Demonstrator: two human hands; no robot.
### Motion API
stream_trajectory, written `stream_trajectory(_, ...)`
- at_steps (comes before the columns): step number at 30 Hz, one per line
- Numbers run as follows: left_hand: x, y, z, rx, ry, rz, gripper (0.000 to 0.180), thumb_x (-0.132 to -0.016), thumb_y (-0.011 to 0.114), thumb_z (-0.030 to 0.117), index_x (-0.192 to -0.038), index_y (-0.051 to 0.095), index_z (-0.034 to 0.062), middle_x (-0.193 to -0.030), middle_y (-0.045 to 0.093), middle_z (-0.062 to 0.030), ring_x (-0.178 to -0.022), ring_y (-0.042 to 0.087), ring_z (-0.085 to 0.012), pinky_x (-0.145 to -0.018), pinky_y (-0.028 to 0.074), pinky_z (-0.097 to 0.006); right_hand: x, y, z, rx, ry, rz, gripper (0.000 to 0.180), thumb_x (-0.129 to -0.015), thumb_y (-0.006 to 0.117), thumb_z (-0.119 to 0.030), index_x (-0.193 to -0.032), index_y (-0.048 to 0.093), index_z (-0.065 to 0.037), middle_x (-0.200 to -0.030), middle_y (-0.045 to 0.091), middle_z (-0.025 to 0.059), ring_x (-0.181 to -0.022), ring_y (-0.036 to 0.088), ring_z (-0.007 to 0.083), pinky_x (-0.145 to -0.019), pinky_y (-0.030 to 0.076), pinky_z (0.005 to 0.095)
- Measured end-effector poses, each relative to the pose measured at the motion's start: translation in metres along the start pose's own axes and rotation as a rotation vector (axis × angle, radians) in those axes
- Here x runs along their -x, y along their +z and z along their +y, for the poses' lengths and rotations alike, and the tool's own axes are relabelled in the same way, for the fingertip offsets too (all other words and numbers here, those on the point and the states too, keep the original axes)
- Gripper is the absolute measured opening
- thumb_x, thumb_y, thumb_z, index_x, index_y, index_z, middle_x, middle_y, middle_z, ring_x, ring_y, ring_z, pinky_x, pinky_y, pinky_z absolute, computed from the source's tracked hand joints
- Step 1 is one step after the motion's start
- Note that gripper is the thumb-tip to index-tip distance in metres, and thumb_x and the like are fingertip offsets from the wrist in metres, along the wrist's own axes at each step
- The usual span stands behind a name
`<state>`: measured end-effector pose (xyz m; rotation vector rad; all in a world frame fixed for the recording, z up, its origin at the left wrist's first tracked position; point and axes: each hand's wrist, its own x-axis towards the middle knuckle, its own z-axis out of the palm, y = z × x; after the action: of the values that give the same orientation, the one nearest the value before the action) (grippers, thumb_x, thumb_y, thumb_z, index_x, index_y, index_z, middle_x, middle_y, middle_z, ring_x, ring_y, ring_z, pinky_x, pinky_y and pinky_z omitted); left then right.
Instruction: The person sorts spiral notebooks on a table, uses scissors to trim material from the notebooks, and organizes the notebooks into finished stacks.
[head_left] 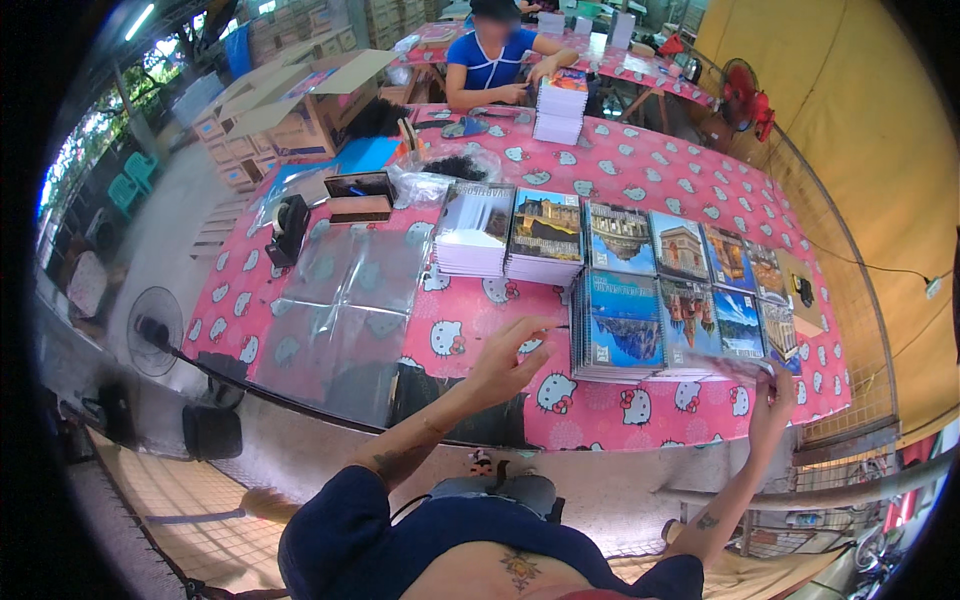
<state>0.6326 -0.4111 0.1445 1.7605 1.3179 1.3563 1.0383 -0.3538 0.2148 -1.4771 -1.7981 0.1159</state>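
Your left hand [505, 362] is hovering with an open grip left of the notebook stacks [615, 325]; your right hand [772, 392] is pinching a blurred thin sheet [725, 366] just right of them on the pink tabletop [470, 310].

A bright pink tablecloth [640, 170] with a white cartoon-cat pattern covers the table. Along its right edge, spiral notebooks [620, 320] have covers of blue sky with tan and brown buildings. Clear plastic sheets [340, 300] lie shiny and grey toward the left edge, beside a black tape dispenser [288, 228]. At the far edge, a person wears a blue top [490, 68].
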Motion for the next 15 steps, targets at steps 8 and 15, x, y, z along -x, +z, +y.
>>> stream_trajectory(8, 0.011, -0.047, 0.116, -0.147, 0.505, 0.624, 0.059, -0.09, 0.055, 0.035, -0.14, 0.04, 0.0073, -0.141, 0.044, -0.0107, -0.124, 0.047, -0.0226, -0.091, 0.041, -0.032, 0.001, 0.004, -0.025, -0.607, -0.049, -0.506, 0.017, -0.085, 0.06, -0.001, -0.101, 0.063, -0.001, -0.089, 0.062, 0.0062, -0.082, 0.058, 0.0138, -0.071, 0.045, 0.026)
stream_trajectory(15, 0.019, 0.011, 0.273, 0.935, 1.678, -0.685, 0.048, -0.099, 0.032, 0.028, -0.144, 0.036, 0.0131, -0.155, 0.027, 0.0049, -0.139, 0.027, -0.003, -0.118, -0.008, -0.045, -0.021, 0.003, -0.016, -0.535, -0.341, -0.565, 0.018, -0.079, 0.062, -0.001, -0.097, 0.064, -0.001, -0.09, 0.064, 0.009, -0.081, 0.059, 0.0203, -0.07, 0.045, 0.0296)
